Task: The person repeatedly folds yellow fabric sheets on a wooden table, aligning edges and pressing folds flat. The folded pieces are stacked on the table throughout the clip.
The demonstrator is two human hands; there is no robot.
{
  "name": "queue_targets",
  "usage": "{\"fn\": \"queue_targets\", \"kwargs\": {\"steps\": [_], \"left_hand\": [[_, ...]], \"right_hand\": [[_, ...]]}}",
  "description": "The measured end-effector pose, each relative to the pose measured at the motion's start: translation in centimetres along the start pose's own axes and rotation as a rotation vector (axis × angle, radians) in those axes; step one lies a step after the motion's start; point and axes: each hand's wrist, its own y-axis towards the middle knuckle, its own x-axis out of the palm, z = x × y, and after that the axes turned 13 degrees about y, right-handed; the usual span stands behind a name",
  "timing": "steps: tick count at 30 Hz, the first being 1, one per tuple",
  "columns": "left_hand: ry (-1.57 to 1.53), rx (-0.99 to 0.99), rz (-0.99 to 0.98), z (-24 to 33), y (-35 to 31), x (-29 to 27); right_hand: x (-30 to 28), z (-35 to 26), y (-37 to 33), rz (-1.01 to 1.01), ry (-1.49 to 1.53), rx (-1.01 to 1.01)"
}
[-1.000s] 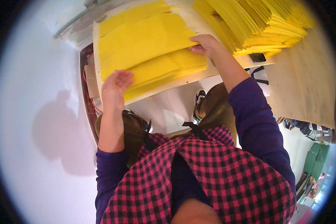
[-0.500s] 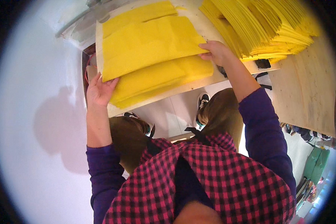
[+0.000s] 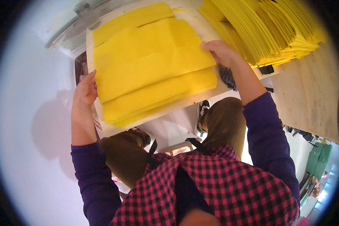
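A yellow felt-like sheet (image 3: 154,60) lies across the wooden table in front of me, over other yellow sheets (image 3: 154,100) whose near edges show beneath it. My left hand (image 3: 86,90) is closed at its left edge, thumb on top and the other fingers partly hidden. At the far right corner my right hand (image 3: 220,52) pinches the edge between thumb and curled fingers. Another yellow piece (image 3: 132,20) shows beyond the sheet's far edge.
A tall pile of folded yellow sheets (image 3: 260,32) stands at the far right. A dark bundle (image 3: 227,77) is by the table's edge near my right wrist. A plywood board (image 3: 309,94) lies to the right, and a white wall (image 3: 30,94) rises at left.
The sheet has come down and nearer to me, covering more of the sheets below. My left hand has shifted left and slid up along its left edge; my right hand stays near the right edge.
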Motion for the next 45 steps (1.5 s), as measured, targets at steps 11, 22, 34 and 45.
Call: {"fn": "queue_targets", "kwargs": {"steps": [11, 22, 34, 45], "left_hand": [[0.065, 0.074, 0.0, 2.0, 2.9, 1.7], [0.266, 0.255, 0.028, 1.3, 3.4, 0.9], [0.295, 0.192, -0.131, 3.7, 3.6, -0.5], [0.406, 0.158, -0.185, 4.8, 5.4, -1.7]], "right_hand": [[2.0, -3.3, 4.6, 0.106, -0.157, 0.022], [0.5, -1.9, 7.0, 0.063, -0.317, -0.171], [0.0, -4.5, 7.6, -0.06, -0.326, -0.17], [0.2, -5.3, 9.1, -0.021, -0.417, -0.087]]}}
